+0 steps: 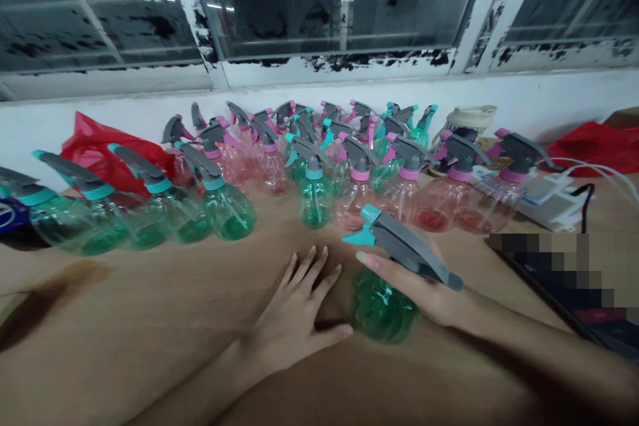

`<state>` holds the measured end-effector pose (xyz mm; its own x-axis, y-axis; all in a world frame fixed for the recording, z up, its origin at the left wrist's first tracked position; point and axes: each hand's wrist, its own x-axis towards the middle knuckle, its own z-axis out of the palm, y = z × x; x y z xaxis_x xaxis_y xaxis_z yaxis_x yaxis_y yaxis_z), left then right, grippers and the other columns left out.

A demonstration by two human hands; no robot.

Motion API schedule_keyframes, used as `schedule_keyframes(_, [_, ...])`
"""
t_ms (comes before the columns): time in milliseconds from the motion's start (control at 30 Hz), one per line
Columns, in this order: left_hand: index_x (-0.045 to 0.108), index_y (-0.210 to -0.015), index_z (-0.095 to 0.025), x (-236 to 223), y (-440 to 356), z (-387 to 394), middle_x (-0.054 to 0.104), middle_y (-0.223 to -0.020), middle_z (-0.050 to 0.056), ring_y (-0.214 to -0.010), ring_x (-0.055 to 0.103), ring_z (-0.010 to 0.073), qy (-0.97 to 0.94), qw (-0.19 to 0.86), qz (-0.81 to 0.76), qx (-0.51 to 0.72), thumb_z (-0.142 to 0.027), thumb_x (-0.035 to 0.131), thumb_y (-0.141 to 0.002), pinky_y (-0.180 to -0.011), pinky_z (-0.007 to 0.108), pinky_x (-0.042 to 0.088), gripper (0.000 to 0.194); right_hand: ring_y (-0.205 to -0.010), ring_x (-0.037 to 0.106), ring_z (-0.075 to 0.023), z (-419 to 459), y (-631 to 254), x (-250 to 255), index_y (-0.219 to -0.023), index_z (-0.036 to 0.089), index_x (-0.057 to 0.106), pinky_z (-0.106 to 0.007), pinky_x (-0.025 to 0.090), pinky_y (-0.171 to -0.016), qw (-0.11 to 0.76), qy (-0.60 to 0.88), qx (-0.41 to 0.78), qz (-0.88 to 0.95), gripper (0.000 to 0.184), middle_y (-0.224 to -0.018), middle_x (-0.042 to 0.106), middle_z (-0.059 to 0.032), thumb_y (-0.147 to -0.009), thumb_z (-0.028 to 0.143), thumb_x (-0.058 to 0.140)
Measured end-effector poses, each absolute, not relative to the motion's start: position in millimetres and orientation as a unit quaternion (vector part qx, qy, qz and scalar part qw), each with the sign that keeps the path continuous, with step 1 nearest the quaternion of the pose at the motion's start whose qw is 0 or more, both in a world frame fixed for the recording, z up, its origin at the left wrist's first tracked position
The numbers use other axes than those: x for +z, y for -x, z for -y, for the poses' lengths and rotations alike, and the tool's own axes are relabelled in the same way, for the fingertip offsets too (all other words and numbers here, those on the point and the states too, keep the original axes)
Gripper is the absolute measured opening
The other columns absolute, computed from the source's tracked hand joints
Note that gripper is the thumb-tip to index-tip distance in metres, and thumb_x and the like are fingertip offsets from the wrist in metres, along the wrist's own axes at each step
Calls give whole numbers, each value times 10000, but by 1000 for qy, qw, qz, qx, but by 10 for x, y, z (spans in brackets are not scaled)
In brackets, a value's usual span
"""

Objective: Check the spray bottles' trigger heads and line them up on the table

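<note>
Nearest the camera, your forearms (pixel 214 376) reach in over the table (pixel 164 319) from lower left and lower right. At far left, a row of green bottles (pixel 229 213) with teal collars stands in front of a red bag (pixel 90 143). Right of it, your left hand (pixel 294 319) lies palm down, fingers spread and pointing away from you, holding nothing.

Just right of that hand is the held bottle (pixel 382 313), green, with a grey and teal sprayer. Its body is roughly upright; the sprayer's long axis slants from the teal nozzle at upper left to the grey tail at lower right. Your left thumb tip lies beside its base; contact cannot be told, nor whether the base rests on the table. Your right hand (pixel 434 296) is the nearer, closed round the neck below the sprayer, its far fingers hidden.

Beyond the held bottle, pink bottles (pixel 432 216) line up rightward. Behind them stands a cup (pixel 472 120); farther right lies a white box (pixel 554 206).
</note>
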<state>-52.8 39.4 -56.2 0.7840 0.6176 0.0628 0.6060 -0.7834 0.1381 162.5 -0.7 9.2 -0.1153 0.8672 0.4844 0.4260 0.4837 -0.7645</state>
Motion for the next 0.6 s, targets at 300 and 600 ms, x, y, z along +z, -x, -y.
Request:
schedule_keyframes(300, [261,-1476,-188,-558,537,-399,148,-1564,119,-1433,77,334,-942,62,-327,41,-731,381,-841,-1144,550,106,844,-870,678,-188,26,-1592,171,-1024,288,658,-299,555,-749,505,437,264,695,192,-991,707,9,-836,256,632])
schedule_keyframes(600, [254,-1478,-211,-530,528,-394,188,-1557,100,-1434,85,323,-943,60,-326,36,-736,364,-842,-1142,549,110,832,-760,673,-174,-16,-1622,121,-907,237,664,-292,542,-667,499,448,260,695,141,-819,698,-11,-843,351,613])
